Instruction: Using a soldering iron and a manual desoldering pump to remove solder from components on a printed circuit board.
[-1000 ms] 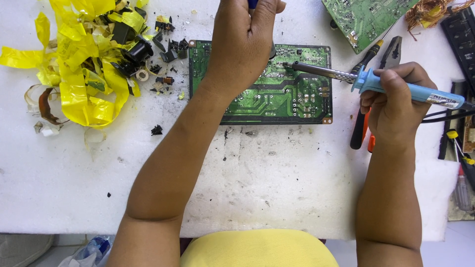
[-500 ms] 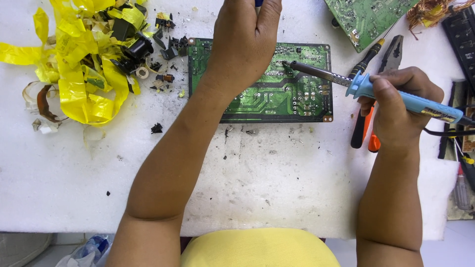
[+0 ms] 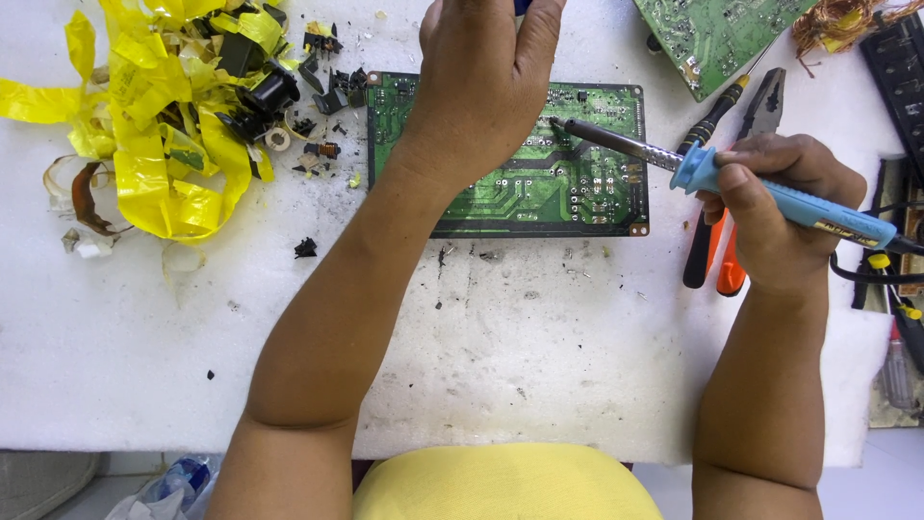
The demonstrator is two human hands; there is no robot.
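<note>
- Two hands work over one green board [image 3: 539, 183], which lies flat on the white desk [image 3: 481, 337], solder side up.
- Left hand [image 3: 481, 87] rests on the board's upper middle, fingers curled around a dark blue object at the frame's top edge; most of that object is out of view.
- Right hand [image 3: 780, 217] has its grip clamped on the blue handle of a soldering iron [image 3: 674, 159].
- Iron tip touches the board near its top centre, just beside the left hand.
- Progress, as a judgement: stripped parts and yellow tape [image 3: 164, 125] lie heaped at the left, so removal is well under way; the joint under the tip is unfinished.
- Pliers [image 3: 712, 193] lie under the right hand, unused.
</note>
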